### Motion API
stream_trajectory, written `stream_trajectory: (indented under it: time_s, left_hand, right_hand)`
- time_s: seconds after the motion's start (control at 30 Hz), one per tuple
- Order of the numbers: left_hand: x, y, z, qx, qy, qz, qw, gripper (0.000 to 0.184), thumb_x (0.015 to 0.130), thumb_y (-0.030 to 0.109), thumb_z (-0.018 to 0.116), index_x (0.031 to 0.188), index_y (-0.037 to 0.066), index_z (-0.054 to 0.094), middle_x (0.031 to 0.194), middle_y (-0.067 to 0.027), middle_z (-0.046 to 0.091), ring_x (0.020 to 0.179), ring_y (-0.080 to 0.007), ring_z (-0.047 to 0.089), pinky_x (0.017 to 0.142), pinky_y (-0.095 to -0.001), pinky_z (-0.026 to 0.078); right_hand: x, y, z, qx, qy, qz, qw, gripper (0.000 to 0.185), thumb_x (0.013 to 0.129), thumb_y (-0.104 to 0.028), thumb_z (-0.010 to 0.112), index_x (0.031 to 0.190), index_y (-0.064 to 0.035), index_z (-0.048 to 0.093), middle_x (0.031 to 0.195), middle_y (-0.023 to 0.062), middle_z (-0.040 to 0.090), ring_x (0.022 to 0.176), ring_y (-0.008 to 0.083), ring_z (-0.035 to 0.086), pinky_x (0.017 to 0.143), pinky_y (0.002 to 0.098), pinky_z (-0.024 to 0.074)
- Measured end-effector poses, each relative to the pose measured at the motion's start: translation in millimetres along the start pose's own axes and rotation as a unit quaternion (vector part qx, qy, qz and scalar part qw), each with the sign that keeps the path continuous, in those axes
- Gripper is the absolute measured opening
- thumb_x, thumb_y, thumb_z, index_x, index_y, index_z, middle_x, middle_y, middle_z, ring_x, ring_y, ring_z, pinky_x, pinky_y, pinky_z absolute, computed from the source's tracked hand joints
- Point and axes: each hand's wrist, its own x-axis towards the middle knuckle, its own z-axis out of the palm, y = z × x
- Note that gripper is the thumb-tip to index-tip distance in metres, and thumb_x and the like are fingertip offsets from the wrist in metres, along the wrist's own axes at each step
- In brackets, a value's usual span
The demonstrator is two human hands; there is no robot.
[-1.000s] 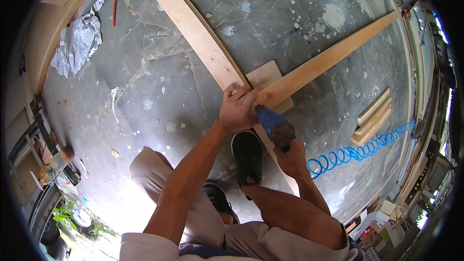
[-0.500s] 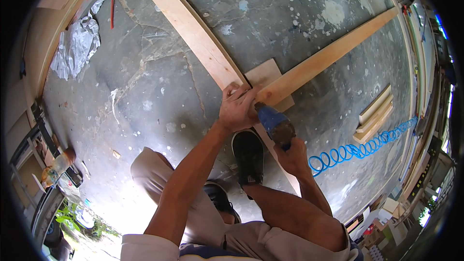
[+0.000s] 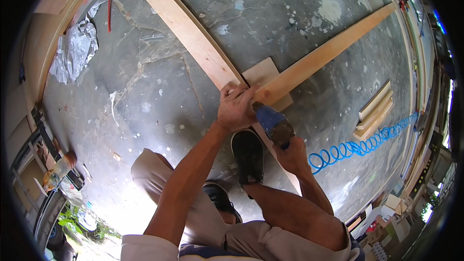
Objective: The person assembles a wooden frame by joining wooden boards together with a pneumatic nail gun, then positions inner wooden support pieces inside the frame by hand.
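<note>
Passage available over the concrete floor [image 3: 140, 84] between crumpled foil [image 3: 75, 50] and timber frame [image 3: 193, 34], and within the frame. Obstructions noted: power tool [image 3: 273, 124] across the gap between left hand [image 3: 234, 108] and right hand [image 3: 293, 157]; black shoe [image 3: 247, 152] between the forearms [image 3: 186, 179]; coiled blue hose [image 3: 357, 149] just beside the right wrist [image 3: 303, 171].

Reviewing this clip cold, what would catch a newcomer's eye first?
Probably the blue tool in the right hand, its nose at the wooden frame's near corner, where the left hand presses. Next, the bright blue coiled hose at right, and crumpled foil at upper left.
</note>
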Motion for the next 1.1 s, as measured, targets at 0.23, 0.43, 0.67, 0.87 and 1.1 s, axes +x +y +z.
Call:
stream_trajectory:
  time_s: [0.23, 0.43, 0.67, 0.87, 1.1]
  left_hand:
    - [0.7, 0.2, -2.3, 0.004, -0.009, -0.007, 1.000, 0.079, 0.058, 0.030, 0.085, 0.130, 0.011, 0.060, 0.112, -0.0064, 0.066, 0.108, -0.0225, 0.058, 0.098, -0.0438, 0.033]
    - [0.8, 1.2, -2.5, 0.010, -0.006, -0.001, 1.000, 0.074, 0.061, 0.032, 0.084, 0.128, 0.010, 0.061, 0.110, -0.0078, 0.066, 0.107, -0.0236, 0.057, 0.098, -0.0426, 0.034]
    - [3.4, 2.8, -4.3, 0.012, -0.007, 0.001, 1.000, 0.073, 0.062, 0.030, 0.085, 0.127, 0.008, 0.061, 0.107, -0.0063, 0.068, 0.109, -0.0214, 0.058, 0.098, -0.0426, 0.035]
    - [3.9, 3.2, -4.3, 0.007, -0.004, -0.001, 1.000, 0.075, 0.060, 0.030, 0.085, 0.128, 0.009, 0.061, 0.108, -0.0060, 0.068, 0.109, -0.0215, 0.059, 0.098, -0.0431, 0.035]
    - [2.9, 2.7, -2.2, 0.009, -0.001, 0.001, 1.000, 0.075, 0.061, 0.030, 0.085, 0.128, 0.010, 0.061, 0.108, -0.0048, 0.068, 0.107, -0.0212, 0.060, 0.098, -0.0425, 0.034]
  right_hand:
    - [-12.5, -6.7, -1.4, 0.037, 0.054, 0.003, 0.998, 0.016, 0.078, -0.012, 0.068, 0.085, 0.0029, 0.066, 0.068, 0.0232, 0.063, 0.070, 0.0424, 0.067, 0.060, 0.0418, 0.0485]
    - [-13.3, 4.2, -1.6, 0.005, 0.005, 0.009, 1.000, 0.041, 0.081, -0.016, 0.074, 0.118, -0.0026, 0.062, 0.090, 0.0248, 0.070, 0.088, 0.0471, 0.065, 0.073, 0.0496, 0.0524]
    - [-9.9, 3.6, -0.4, -0.017, -0.006, 0.027, 0.999, 0.047, 0.080, -0.016, 0.074, 0.122, -0.0021, 0.059, 0.088, 0.0256, 0.069, 0.087, 0.0484, 0.064, 0.074, 0.0512, 0.0515]
    - [-10.8, -4.6, -4.9, -0.027, 0.000, 0.032, 0.999, 0.046, 0.079, -0.015, 0.074, 0.122, -0.0026, 0.059, 0.089, 0.0257, 0.069, 0.087, 0.0484, 0.064, 0.074, 0.0511, 0.0516]
    - [-10.9, 3.8, -2.4, -0.003, -0.002, 0.028, 1.000, 0.046, 0.079, -0.013, 0.073, 0.122, -0.0045, 0.059, 0.090, 0.0251, 0.069, 0.089, 0.0478, 0.065, 0.075, 0.0503, 0.0522]
